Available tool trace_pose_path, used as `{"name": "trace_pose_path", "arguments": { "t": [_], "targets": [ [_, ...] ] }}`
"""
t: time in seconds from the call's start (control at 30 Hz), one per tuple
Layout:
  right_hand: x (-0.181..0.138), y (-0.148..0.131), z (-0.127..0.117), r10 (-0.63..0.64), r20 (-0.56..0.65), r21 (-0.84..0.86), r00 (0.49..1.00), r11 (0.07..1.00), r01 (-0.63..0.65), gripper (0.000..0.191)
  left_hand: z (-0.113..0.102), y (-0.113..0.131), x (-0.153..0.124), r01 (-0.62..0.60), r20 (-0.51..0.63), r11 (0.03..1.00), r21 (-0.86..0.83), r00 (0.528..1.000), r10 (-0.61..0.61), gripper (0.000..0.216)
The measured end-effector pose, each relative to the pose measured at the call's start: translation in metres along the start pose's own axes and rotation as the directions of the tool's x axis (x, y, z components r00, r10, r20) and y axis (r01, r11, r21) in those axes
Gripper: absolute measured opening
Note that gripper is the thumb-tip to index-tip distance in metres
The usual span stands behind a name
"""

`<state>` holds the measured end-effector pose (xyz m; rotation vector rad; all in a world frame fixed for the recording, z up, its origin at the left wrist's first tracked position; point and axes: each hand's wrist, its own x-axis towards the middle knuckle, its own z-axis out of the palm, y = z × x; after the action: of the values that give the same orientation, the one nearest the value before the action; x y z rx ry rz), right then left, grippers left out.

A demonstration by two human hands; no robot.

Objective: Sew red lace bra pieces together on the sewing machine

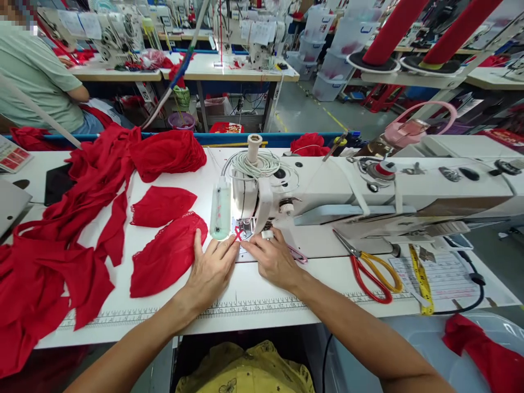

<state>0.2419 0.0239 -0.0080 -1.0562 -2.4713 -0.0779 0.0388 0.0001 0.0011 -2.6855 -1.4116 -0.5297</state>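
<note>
A small red strip [238, 233] lies crossed over itself at the presser foot [246, 226] of a white sewing machine [323, 188]. My left hand [213, 265] rests flat on the machine bed, its fingertips at the strip's left side. Its thumb stands apart over the edge of a red fabric piece [167, 256]. From the other side, my right hand [274, 259] has its fingers bent, with the index fingertip pressed at the strip near the foot. The strip's lower ends are hidden by my fingers. Another red piece [164, 206] lies behind the first.
Heaped red fabric [82, 207] covers the table's left side. Scissors [368, 267], a yellow tape measure [420, 278] and a paper sheet [442, 281] lie at right. A pale tub [368, 349] stands below the front edge. A co-worker [36, 76] sits ahead at left.
</note>
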Motion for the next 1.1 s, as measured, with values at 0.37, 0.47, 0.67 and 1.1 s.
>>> {"name": "trace_pose_path", "arguments": {
  "t": [0.37, 0.47, 0.67, 1.1],
  "targets": [
    [-0.004, -0.005, 0.003, -0.008, -0.091, 0.039, 0.996, 0.999, 0.011, 0.056, -0.059, -0.029, -0.041, 0.184, -0.178, 0.978, -0.102, 0.964, -0.199, 0.020],
    [-0.003, -0.006, 0.002, -0.029, -0.106, 0.031, 0.994, 0.999, 0.032, 0.052, -0.070, -0.049, -0.053, 0.293, -0.231, 0.954, -0.066, 0.925, -0.301, 0.019],
    [-0.001, -0.008, 0.001, -0.071, -0.111, -0.035, 0.991, 0.997, 0.068, 0.046, -0.072, -0.056, -0.061, 0.307, -0.219, 0.951, -0.025, 0.927, -0.305, 0.023],
    [0.000, -0.010, 0.000, -0.110, -0.141, 0.006, 0.984, 0.994, 0.112, 0.044, -0.058, -0.101, -0.025, 0.394, -0.211, 0.919, -0.020, 0.897, -0.389, 0.016]
  ]
}}
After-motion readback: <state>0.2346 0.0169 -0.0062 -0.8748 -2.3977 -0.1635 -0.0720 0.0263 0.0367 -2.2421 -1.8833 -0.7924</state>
